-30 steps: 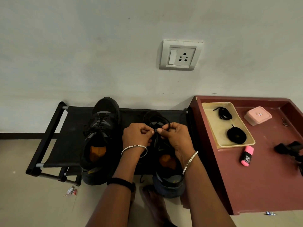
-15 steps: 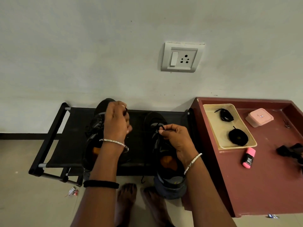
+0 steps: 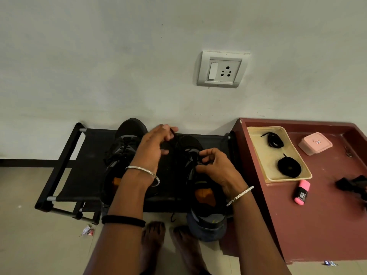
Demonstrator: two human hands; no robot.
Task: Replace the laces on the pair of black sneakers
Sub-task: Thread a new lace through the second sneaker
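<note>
On the black rack [image 3: 89, 165], beside the left sneaker [image 3: 124, 149], a lace [image 3: 174, 136] is pinched aloft by the left hand [image 3: 153, 149] and at the eyelets of the right sneaker [image 3: 188, 142] by the right hand [image 3: 216, 167]; unlacing seems underway, the next crossing needing loosening.

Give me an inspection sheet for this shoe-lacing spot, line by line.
Surface: black fabric shoe rack on the floor, with a maroon table beside it.
Job's things: left sneaker laced; right sneaker overhanging the rack's front, its lace being worked; loose lace bundle and coiled lace in a cream tray.
Clutter: pink box, pink highlighter, black object on the table; wrapper scrap on the floor.
Hands: left hand raised, pinching the lace; right hand pinching it at the eyelets.
Cables: nothing seen.
Surroundings: grey wall, wall socket with nothing plugged in.
</note>
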